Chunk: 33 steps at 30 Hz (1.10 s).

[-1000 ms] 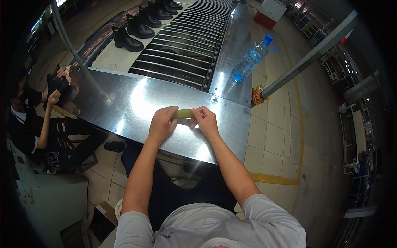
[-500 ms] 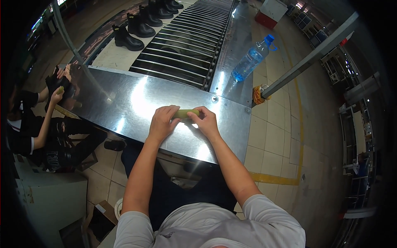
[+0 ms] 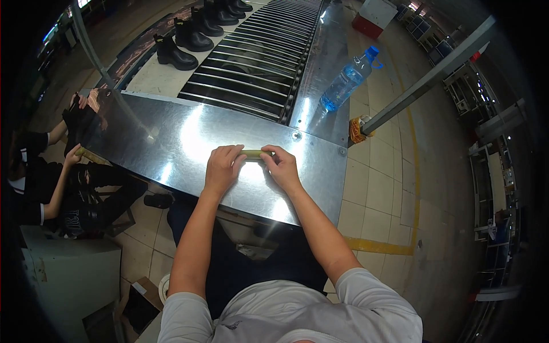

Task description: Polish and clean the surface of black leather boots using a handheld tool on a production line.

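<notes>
A small olive-green strip is stretched level between my hands, just above the shiny metal tabletop. I cannot tell whether it is a folded cloth or a soft pad. Its left end is gripped between the thumb and fingers of my left hand. At the other end, my right hand pinches it in the same way. Both hands are close to the table, with the forearms reaching in from the lower edge.
Black ankle boots stand in a row on a pale ledge beside the roller conveyor. A water bottle with a blue cap is at the right. At the left, a co-worker's hand is near another boot. A metal post slants up at the right.
The green strip now looks narrower, showing a thinner face. My hands stay in nearly the same place, with the fingers shifted slightly. The co-worker's near hand has moved lower.
</notes>
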Each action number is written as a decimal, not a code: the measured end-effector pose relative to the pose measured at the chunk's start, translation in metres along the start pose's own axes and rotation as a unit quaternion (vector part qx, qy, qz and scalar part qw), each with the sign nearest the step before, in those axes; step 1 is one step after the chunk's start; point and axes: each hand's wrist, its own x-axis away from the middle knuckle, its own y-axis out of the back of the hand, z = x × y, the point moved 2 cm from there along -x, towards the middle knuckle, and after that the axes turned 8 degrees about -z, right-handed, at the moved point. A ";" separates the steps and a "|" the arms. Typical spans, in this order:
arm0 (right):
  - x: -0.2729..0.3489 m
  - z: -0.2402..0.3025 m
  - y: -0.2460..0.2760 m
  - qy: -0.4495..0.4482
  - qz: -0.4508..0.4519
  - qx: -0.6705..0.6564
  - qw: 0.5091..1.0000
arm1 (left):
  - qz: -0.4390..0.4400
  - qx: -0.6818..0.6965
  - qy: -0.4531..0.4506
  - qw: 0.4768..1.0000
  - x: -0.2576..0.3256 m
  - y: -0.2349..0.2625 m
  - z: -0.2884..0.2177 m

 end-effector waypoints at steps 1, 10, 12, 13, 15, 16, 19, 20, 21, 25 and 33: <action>0.000 0.002 -0.001 0.062 -0.024 0.035 0.997 | 0.000 0.000 0.000 1.000 0.000 0.000 0.000; 0.008 0.011 -0.007 0.261 -0.009 0.259 0.930 | -0.070 -0.054 -0.007 0.996 -0.001 0.002 0.000; 0.007 0.009 -0.009 0.265 0.003 0.335 0.904 | -0.085 -0.093 -0.025 0.992 -0.001 0.001 0.000; 0.007 0.011 -0.010 0.265 0.004 0.335 0.904 | -0.085 -0.094 -0.024 0.992 0.000 0.002 0.000; 0.008 0.013 -0.011 0.238 0.022 0.348 0.907 | -0.055 -0.087 -0.020 0.994 0.001 0.001 0.001; 0.008 0.015 -0.012 0.238 0.022 0.347 0.907 | -0.055 -0.088 -0.019 0.994 0.002 0.002 0.002; 0.009 0.013 -0.010 0.246 0.010 0.327 0.913 | -0.006 -0.052 0.006 0.999 0.004 0.000 0.003; 0.008 0.008 -0.005 0.256 0.027 0.282 0.924 | -0.015 -0.045 0.003 0.999 0.003 0.000 0.001; 0.007 0.003 -0.003 0.265 0.044 0.237 0.933 | -0.024 -0.038 -0.001 0.999 0.001 0.000 -0.001; 0.004 0.002 -0.004 0.244 -0.044 0.201 0.948 | 0.011 0.002 -0.057 0.998 -0.004 0.009 -0.016; 0.003 0.000 0.001 0.254 0.026 0.204 0.945 | -0.055 -0.116 -0.064 0.990 -0.004 0.000 -0.005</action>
